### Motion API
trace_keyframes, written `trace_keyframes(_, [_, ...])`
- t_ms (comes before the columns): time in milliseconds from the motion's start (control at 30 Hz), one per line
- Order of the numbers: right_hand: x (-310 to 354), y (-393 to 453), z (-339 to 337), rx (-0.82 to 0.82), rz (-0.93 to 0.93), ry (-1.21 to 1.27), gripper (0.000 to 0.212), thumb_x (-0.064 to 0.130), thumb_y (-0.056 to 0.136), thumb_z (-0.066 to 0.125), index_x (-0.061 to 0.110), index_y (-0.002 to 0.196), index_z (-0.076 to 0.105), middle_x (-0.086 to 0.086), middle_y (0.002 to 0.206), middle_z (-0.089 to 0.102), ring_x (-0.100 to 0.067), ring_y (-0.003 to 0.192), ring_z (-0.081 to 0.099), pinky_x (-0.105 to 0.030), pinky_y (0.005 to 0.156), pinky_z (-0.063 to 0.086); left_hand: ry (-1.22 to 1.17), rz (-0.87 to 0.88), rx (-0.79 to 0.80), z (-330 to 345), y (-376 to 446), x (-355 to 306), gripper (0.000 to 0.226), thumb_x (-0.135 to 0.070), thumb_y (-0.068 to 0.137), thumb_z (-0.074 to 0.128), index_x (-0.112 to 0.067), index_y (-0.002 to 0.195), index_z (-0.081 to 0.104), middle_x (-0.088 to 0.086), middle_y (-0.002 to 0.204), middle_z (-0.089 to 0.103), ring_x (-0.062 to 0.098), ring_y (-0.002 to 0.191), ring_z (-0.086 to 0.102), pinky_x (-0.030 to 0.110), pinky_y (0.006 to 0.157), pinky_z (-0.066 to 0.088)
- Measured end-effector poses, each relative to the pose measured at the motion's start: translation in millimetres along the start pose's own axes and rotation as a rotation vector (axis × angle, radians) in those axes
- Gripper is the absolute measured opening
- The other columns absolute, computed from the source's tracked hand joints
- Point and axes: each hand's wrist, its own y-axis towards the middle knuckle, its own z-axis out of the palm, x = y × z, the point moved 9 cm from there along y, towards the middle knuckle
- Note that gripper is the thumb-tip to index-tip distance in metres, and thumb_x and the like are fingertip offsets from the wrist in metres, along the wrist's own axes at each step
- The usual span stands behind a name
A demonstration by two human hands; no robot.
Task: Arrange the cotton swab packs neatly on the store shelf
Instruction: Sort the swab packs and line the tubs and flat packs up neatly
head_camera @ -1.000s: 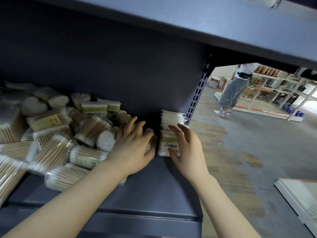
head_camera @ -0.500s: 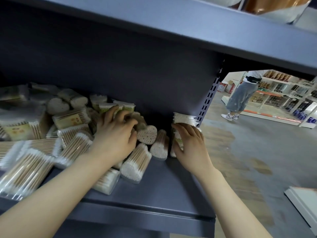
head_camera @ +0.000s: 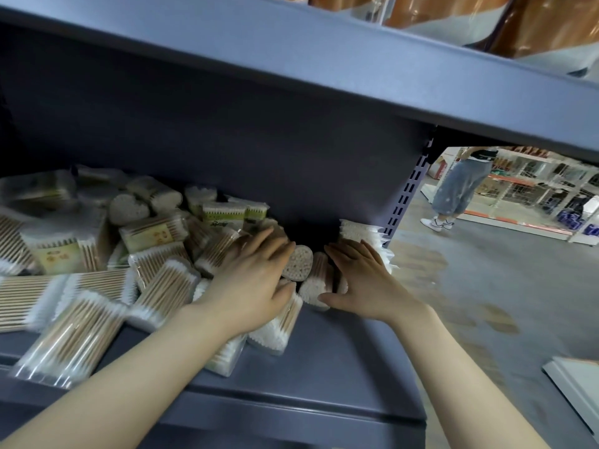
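The dark store shelf [head_camera: 340, 361] was spanned by both arms, and the heap of cotton swab packs [head_camera: 97, 270] was spread across it to the outer side of the left hand [head_camera: 249, 286] and under it. That hand was laid flat on the pile with fingers spread and straight; nothing was seen to be gripped. The right hand [head_camera: 369, 286] was held just beside it, fingers extended and pressed against an upright white stack [head_camera: 359, 231] at its fingertips, thumb stretched toward the left hand. Between the two hands a heart-shaped pack [head_camera: 296, 262] was stood on end with its swab tips faced outward, and a cylindrical pack [head_camera: 316, 286] was leaned against the right thumb. The packs in the heap were pointed every way, most long axes angled up toward the back panel from the shelf's front edge. The packs were judged to be light and lightly crushable, with slick film that would slide readily; each would best be taken across its short sides at mid-length, never by the soft cotton ends. Orange goods [head_camera: 453, 14] were seen above.
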Motion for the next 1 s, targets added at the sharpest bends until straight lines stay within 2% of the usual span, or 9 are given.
trace_keyframes(67, [0.5, 1.5, 1.2, 0.015, 0.004, -0.007, 0.086, 0.052, 0.08, 0.059, 0.016, 0.147, 0.019, 0.002, 0.153, 0.02, -0.015, 0.143, 0.008, -0.03, 0.114, -0.003, -0.037, -0.028, 0.114, 9.3, 4.5, -3.7, 0.085, -0.055, 0.071, 0.013, -0.011, 0.14, 0.039, 0.003, 0.146, 0.038, 0.023, 0.139, 0.027, 0.047, 0.104, 0.034])
trace_keyframes(133, [0.3, 3.9, 3.8, 0.022, 0.009, -0.006, 0.086, 0.052, 0.08, 0.06, 0.017, 0.147, 0.019, 0.003, 0.153, 0.022, -0.016, 0.142, 0.008, -0.031, 0.114, -0.002, -0.033, -0.047, 0.192, 20.4, 4.2, -3.4, 0.087, -0.062, 0.075, 0.009, -0.015, 0.149, 0.012, -0.003, 0.156, 0.011, 0.016, 0.144, -0.001, 0.039, 0.114, 0.012])
trace_keyframes(233, [-0.6, 7.2, 8.2, 0.038, 0.02, 0.007, 0.09, 0.061, 0.074, 0.057, 0.019, 0.146, 0.023, 0.003, 0.151, 0.026, -0.016, 0.142, 0.011, -0.033, 0.114, 0.0, 0.026, -0.036, 0.224, 25.9, 5.2, -9.8, 0.088, -0.064, 0.082, 0.025, -0.013, 0.149, -0.001, 0.0, 0.157, 0.003, 0.016, 0.143, -0.008, 0.037, 0.115, 0.002])
trace_keyframes(300, [0.0, 8.5, 9.5, 0.044, 0.019, 0.006, 0.103, 0.073, 0.059, 0.04, 0.019, 0.145, 0.025, 0.003, 0.149, 0.029, -0.016, 0.141, 0.013, -0.033, 0.114, 0.002, 0.039, -0.027, 0.222, 26.3, 5.4, -13.9, 0.092, -0.063, 0.084, 0.033, -0.013, 0.148, -0.009, 0.002, 0.157, 0.002, 0.018, 0.143, -0.009, 0.039, 0.115, 0.001])
trace_keyframes(367, [-0.7, 10.8, 11.2, 0.049, 0.019, 0.002, 0.104, 0.069, 0.054, 0.036, 0.019, 0.144, 0.025, 0.003, 0.149, 0.029, -0.017, 0.141, 0.013, -0.033, 0.114, 0.003, 0.009, -0.032, 0.237, 29.7, 6.1, -13.9, 0.093, -0.058, 0.085, 0.042, -0.02, 0.146, -0.017, 0.001, 0.157, -0.002, 0.018, 0.143, -0.012, 0.041, 0.115, -0.001])
trace_keyframes(467, [-1.9, 14.5, 13.1, 0.048, 0.019, 0.024, 0.094, 0.062, 0.063, 0.051, 0.02, 0.144, 0.027, 0.003, 0.148, 0.03, -0.018, 0.14, 0.013, -0.033, 0.113, 0.003, -0.025, -0.033, 0.264, 32.0, 7.7, -12.3, 0.089, -0.052, 0.086, 0.045, -0.029, 0.146, -0.016, -0.001, 0.157, -0.006, 0.019, 0.143, -0.014, 0.044, 0.114, -0.005])
trace_keyframes(633, [-2.4, 18.0, 13.9, 0.047, 0.023, 0.061, 0.083, 0.052, 0.068, 0.067, 0.022, 0.139, 0.034, 0.004, 0.143, 0.038, -0.02, 0.139, 0.015, -0.034, 0.113, 0.004, -0.039, -0.037, 0.255, 32.1, 10.5, -10.1, 0.087, -0.049, 0.086, 0.046, -0.026, 0.147, -0.011, -0.002, 0.157, -0.002, 0.02, 0.143, -0.012, 0.045, 0.114, -0.004])
trace_keyframes(867, [-2.7, 20.8, 14.1, 0.08, 0.04, 0.045, 0.114, 0.072, 0.041, 0.032, 0.016, 0.14, 0.033, 0.0, 0.142, 0.038, -0.019, 0.136, 0.021, -0.032, 0.112, 0.011, -0.054, -0.079, 0.237, 27.9, 8.3, -6.9, 0.088, -0.051, 0.085, 0.046, -0.021, 0.148, -0.008, -0.002, 0.156, 0.004, 0.019, 0.143, -0.008, 0.044, 0.114, 0.0])
trace_keyframes(1000, [-1.8, 19.9, 11.6, 0.076, 0.048, 0.066, 0.106, 0.065, 0.049, 0.045, 0.014, 0.141, 0.032, -0.002, 0.143, 0.038, -0.02, 0.135, 0.021, -0.029, 0.11, 0.012, -0.054, -0.095, 0.23, 28.1, 8.0, -5.6, 0.089, -0.052, 0.084, 0.046, -0.02, 0.148, -0.008, -0.002, 0.156, 0.005, 0.02, 0.143, -0.007, 0.044, 0.114, 0.002])
